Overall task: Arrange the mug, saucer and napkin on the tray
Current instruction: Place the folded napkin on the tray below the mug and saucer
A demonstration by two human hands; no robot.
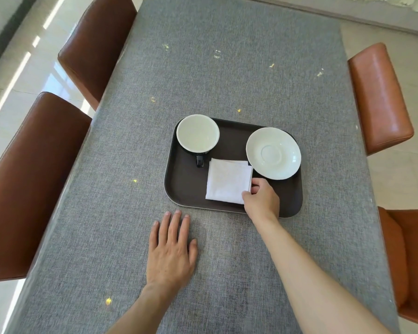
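A dark brown tray [186,184] lies on the grey table. On its far left corner stands a mug [198,133], white inside and black outside, its handle pointing toward me. A white saucer [273,153] rests at the tray's far right. A folded white napkin [227,180] lies flat in the tray's near middle. My right hand [261,198] pinches the napkin's near right corner between thumb and fingers. My left hand [170,249] lies flat and open on the tablecloth, just in front of the tray, holding nothing.
The grey tablecloth [227,68] covers a long table. Two brown leather chairs [34,179] stand along the left side and two orange-brown chairs [379,97] along the right. Pale floor tiles show beyond both sides.
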